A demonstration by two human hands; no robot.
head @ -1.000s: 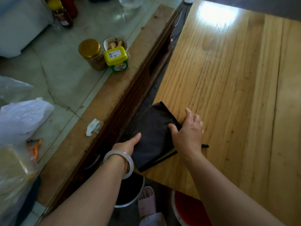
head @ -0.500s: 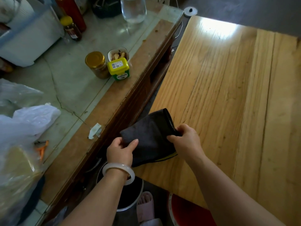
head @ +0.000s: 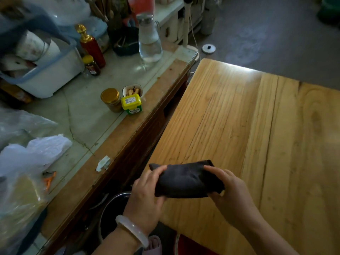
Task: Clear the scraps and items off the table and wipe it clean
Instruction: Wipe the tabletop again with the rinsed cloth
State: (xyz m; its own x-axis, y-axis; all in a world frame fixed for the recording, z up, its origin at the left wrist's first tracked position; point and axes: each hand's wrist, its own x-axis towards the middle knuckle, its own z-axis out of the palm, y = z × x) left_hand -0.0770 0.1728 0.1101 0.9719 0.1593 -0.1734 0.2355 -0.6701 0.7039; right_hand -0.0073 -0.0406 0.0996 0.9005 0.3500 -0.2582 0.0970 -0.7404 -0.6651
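A dark grey cloth, folded into a thick wad, is held in the air just above the near left corner of the wooden table. My left hand grips its left end and my right hand grips its right end. A pale bangle sits on my left wrist. The table's visible surface is bare wood with light glare at its far edge.
To the left stands a counter with a gold-lidded jar, a yellow-lidded tub, a small dish, a glass carafe, a red bottle, a white bin and plastic bags. A dark bucket sits on the floor below my left hand.
The cloth lay flat on the table edge a second ago. Both hands gathered it, folded it and lifted it off the wood. The view tilted up and now takes in more of the counter.
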